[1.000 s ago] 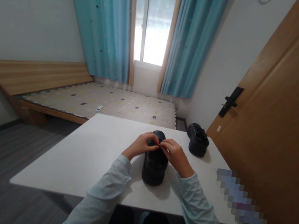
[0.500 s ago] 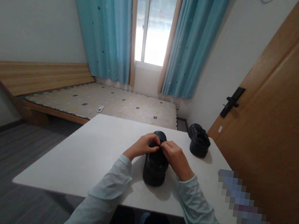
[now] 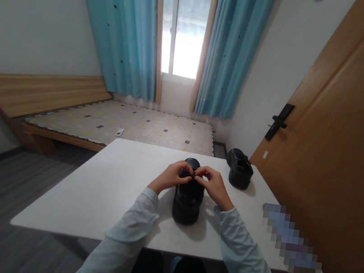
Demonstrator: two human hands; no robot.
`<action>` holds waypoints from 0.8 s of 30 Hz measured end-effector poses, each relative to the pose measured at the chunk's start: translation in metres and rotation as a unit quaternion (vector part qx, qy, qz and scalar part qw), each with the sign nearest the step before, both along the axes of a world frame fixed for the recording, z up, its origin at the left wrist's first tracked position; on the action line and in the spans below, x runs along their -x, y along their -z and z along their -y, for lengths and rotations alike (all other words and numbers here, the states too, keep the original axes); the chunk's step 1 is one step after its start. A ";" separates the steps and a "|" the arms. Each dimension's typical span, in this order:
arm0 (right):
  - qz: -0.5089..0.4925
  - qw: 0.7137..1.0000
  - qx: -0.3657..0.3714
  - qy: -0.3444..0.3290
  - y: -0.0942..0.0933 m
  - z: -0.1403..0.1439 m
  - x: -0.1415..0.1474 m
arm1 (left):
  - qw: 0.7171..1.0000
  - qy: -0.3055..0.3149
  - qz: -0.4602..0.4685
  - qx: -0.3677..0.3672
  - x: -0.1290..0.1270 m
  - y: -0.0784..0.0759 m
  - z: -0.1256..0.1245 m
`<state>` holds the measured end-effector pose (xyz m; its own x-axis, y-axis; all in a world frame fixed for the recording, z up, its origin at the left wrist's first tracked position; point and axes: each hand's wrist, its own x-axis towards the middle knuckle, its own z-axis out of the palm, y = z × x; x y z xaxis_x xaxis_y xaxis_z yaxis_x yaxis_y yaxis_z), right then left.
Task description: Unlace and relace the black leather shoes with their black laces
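A black shoe (image 3: 186,205) stands upright on the white table (image 3: 91,196), its heel towards me and its toe pointing to the window. My left hand (image 3: 173,175) is closed in a pinch over the upper of the shoe, from the left. From the right, my right hand (image 3: 212,184) pinches at the same spot, fingertips almost meeting the left ones. Between them is a small dark bit that looks like the shoelace; black on black makes it hard to see. The other black shoe (image 3: 240,175) rests near the table's far right corner.
A blurred-out flat item (image 3: 289,239) lies along the table's right edge. Beyond the table is a bed (image 3: 143,124) with a white remote (image 3: 119,132) on it. A wooden door (image 3: 340,132) stands close on the right.
The fingers of my right hand have shifted and are now bent into a rounder pinch at the shoe. The view has moved slightly; both shoes stay in place.
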<state>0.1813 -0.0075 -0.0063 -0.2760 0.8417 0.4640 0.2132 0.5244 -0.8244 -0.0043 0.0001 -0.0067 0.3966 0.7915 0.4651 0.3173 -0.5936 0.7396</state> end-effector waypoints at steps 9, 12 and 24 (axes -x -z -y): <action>-0.071 0.993 0.095 -0.021 -0.002 0.002 0.000 | 0.994 -0.062 -0.047 -0.083 -0.008 -0.001 0.003; -0.098 0.988 0.118 -0.023 0.000 0.000 -0.001 | 0.988 -0.080 -0.065 -0.115 -0.008 -0.001 0.003; -0.140 0.983 0.115 0.011 0.003 -0.001 0.003 | 0.995 -0.074 -0.033 -0.065 -0.011 -0.002 0.005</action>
